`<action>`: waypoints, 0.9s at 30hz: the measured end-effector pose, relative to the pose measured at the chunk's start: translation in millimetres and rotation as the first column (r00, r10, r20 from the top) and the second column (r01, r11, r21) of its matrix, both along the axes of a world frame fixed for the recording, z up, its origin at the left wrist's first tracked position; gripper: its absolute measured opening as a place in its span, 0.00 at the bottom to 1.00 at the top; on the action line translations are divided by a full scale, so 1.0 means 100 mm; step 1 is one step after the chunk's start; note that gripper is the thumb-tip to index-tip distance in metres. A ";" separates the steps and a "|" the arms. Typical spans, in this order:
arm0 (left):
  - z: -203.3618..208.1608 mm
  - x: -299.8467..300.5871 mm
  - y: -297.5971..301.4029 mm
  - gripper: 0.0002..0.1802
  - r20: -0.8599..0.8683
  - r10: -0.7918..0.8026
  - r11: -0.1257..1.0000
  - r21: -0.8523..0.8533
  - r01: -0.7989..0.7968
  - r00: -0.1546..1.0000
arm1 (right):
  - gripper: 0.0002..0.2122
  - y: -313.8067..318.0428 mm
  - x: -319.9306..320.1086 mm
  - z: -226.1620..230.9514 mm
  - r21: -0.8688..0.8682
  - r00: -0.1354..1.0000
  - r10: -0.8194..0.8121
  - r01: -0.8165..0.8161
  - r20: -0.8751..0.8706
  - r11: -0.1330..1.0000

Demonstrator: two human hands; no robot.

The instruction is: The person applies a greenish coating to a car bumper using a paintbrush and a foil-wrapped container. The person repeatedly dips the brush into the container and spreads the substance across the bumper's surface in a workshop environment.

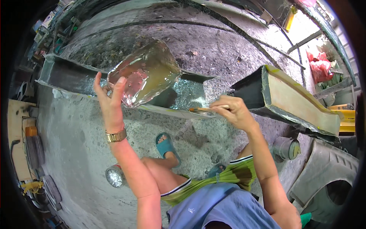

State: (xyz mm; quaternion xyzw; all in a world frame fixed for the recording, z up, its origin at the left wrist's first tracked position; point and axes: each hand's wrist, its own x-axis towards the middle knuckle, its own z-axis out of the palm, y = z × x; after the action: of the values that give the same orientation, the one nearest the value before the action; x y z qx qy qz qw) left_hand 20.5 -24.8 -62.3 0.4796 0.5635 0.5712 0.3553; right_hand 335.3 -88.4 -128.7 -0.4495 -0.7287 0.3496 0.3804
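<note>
My left hand [110, 97] holds up a clear plastic container [145, 74], tilted, with yellowish-brown liquid in it. It hangs over a long dark trough-shaped mould [68, 72] lined with shiny silvery material. In my right hand [236, 111] is a brush with a pale wooden handle [206, 109]. Its tip touches the mould's near edge. A gold watch [116, 136] is on my left wrist. I squat on the concrete, with a blue sandal [166, 145] on one foot.
A second mould piece [297, 99] with a cream face and dark green rim lies at right. A grey can [286, 148] stands beside it, and a round metal tin [114, 176] is near my left knee. Grey moulded parts [328, 171] sit lower right. Red bags [320, 66] are far right.
</note>
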 end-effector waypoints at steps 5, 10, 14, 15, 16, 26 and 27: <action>0.00 0.00 -0.02 0.46 -0.019 -0.103 0.994 0.019 0.103 0.994 | 0.06 0.17 -0.02 0.55 -0.006 0.927 -0.201 0.210 -0.316 0.978; 0.04 0.03 -0.05 0.46 -0.025 -0.173 0.983 0.051 0.174 0.985 | 0.09 0.71 -0.68 0.69 0.408 0.978 -0.150 0.198 -0.148 0.891; 0.04 0.18 -0.04 0.45 0.035 -0.180 0.983 0.054 0.178 0.983 | 0.11 0.87 -0.72 0.57 0.136 0.983 -0.181 0.181 -0.016 0.974; 0.03 0.15 -0.04 0.44 -0.021 -0.168 0.985 0.023 0.168 0.986 | 0.12 0.89 -0.71 0.55 0.005 0.970 -0.182 0.185 -0.164 0.983; -0.01 0.11 -0.02 0.44 -0.059 -0.157 0.987 0.031 0.159 0.986 | 0.13 0.86 -0.70 0.53 -0.125 0.930 -0.204 0.173 -0.307 0.977; -0.06 -0.09 0.01 0.40 -0.090 -0.010 0.999 0.035 0.013 0.996 | 0.10 0.24 -0.20 0.14 -0.493 0.769 -0.495 0.273 -0.404 0.826; -0.08 -0.06 0.03 0.41 -0.073 0.009 0.999 0.049 -0.005 0.997 | 0.10 0.26 -0.22 -0.05 -0.476 0.799 -0.482 0.288 -0.358 0.831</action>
State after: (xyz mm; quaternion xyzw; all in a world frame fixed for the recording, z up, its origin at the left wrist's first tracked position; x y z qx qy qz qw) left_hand 14.7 -21.9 -70.4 0.5068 0.5637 0.5680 0.3206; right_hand 312.8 -62.8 -133.9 -0.5617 -0.4195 0.5006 0.5079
